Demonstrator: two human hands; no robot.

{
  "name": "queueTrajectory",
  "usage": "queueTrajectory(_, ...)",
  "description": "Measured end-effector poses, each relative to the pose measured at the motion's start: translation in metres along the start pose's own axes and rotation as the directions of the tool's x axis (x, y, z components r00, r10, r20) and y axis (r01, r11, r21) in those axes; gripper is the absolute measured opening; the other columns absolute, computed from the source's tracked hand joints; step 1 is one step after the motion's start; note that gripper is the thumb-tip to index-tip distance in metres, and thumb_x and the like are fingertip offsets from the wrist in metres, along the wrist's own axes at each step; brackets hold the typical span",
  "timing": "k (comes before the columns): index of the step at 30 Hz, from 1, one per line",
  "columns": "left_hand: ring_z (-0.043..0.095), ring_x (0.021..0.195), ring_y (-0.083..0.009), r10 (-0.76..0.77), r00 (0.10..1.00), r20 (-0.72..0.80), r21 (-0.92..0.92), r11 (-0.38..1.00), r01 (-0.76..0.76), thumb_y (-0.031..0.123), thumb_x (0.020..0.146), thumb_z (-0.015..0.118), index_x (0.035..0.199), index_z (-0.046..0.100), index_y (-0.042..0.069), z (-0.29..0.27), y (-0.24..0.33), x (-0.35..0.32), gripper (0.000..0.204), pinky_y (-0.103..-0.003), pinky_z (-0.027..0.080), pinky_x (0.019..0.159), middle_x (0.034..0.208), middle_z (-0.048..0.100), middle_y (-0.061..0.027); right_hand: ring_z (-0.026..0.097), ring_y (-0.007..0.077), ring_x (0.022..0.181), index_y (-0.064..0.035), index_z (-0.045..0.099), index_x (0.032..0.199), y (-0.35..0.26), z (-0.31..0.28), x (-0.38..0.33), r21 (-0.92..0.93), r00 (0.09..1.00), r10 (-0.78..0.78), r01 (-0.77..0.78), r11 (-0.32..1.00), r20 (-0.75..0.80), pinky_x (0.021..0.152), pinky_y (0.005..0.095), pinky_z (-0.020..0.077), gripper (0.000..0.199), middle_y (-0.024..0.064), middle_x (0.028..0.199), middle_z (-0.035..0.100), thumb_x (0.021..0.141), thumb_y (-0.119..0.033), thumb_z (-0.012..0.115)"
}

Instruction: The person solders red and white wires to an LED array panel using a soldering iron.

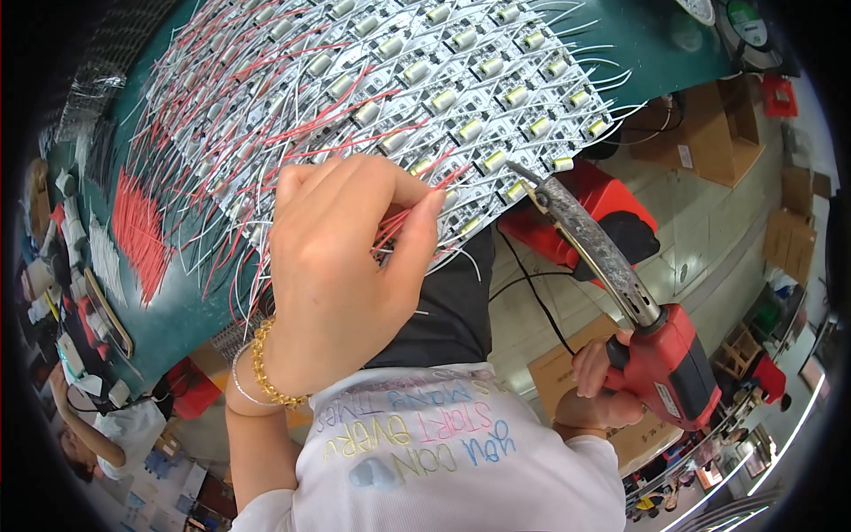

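A large panel of small white circuit boards [492,97] lies before me, each with a pale cylindrical part. White wires stick out all over it, and red wires [319,124] cover its left and middle. My left hand [341,244] is over the panel's near edge, thumb and forefinger pinching red wire; several red strands run under the palm, where the hand hides them. In my right hand [603,390] is a red-and-black soldering gun [674,368], gripped by its handle. Its long metal barrel slants up left, and the tip is at the panel's right near edge, close to a pale cylinder.
A green table [651,44] carries the panel. On its left lie a bundle of loose red wires [140,235] and a bundle of white ones [106,257]. Red stools [581,217] and cardboard boxes [709,133] stand at right. Another person [115,434] sits at lower left.
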State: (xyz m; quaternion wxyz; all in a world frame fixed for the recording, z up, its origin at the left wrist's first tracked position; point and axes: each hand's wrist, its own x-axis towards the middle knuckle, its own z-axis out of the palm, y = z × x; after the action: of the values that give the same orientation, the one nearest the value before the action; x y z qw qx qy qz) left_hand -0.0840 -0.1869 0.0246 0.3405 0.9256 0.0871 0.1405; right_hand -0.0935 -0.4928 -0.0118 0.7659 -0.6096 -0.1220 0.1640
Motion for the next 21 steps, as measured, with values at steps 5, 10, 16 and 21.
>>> queueTrajectory(5, 0.048, 0.059, -0.0195, 0.061, 0.998, 0.015, 0.03, 0.998, -0.061, 0.002, 0.071, 0.07, 0.07, 0.056, 0.008, 0.005, 0.003, -0.001, 0.016, -0.033, 0.033, 0.067, 0.064, 0.052, -0.0013, 0.044, 0.0119, 0.041, 0.0053, 0.039, 0.127, -0.006, 0.005, 0.002, -0.084, 0.999, -0.011, 0.008, 0.996, -0.032, 0.042, 0.0262, 0.0375, 0.096, -0.0021, 0.049, 0.047, 0.073, -0.073, 0.056)
queueTrajectory(10, 0.048, 0.062, -0.02, 0.032, 0.999, 0.037, 0.039, 0.999, -0.034, 0.002, 0.073, 0.069, 0.07, 0.058, 0.006, 0.003, 0.005, -0.001, 0.012, -0.032, 0.033, 0.069, 0.062, 0.052, -0.003, 0.044, 0.0113, 0.042, 0.0057, 0.04, 0.126, -0.007, -0.004, -0.001, -0.081, 0.998, 0.047, -0.043, 0.996, 0.041, 0.043, 0.0261, 0.038, 0.091, -0.0021, 0.05, 0.048, 0.077, -0.069, 0.055)
queueTrajectory(16, 0.048, 0.061, -0.0206, 0.037, 0.999, 0.016, 0.04, 0.998, -0.038, 0.001, 0.072, 0.069, 0.069, 0.057, 0.006, 0.005, 0.008, 0.001, 0.013, -0.032, 0.034, 0.067, 0.062, 0.052, -0.0034, 0.044, 0.0112, 0.042, 0.0037, 0.041, 0.125, -0.01, 0.023, -0.003, -0.085, 0.981, 0.066, -0.083, 0.993, -0.184, 0.044, 0.0255, 0.0377, 0.088, -0.0023, 0.05, 0.048, 0.077, -0.069, 0.056)
queueTrajectory(21, 0.052, 0.061, -0.0204, 0.007, 1.0, -0.004, -0.014, 1.0, -0.007, -0.003, 0.073, 0.067, 0.078, 0.062, 0.004, -0.002, 0.003, 0.004, 0.01, -0.03, 0.038, 0.066, 0.068, 0.059, -0.005, 0.044, 0.0116, 0.041, 0.0021, 0.039, 0.126, -0.014, 0.001, 0.015, -0.044, 0.993, 0.023, -0.018, 0.999, 0.114, 0.044, 0.0258, 0.0375, 0.088, -0.0022, 0.05, 0.048, 0.076, -0.068, 0.058)
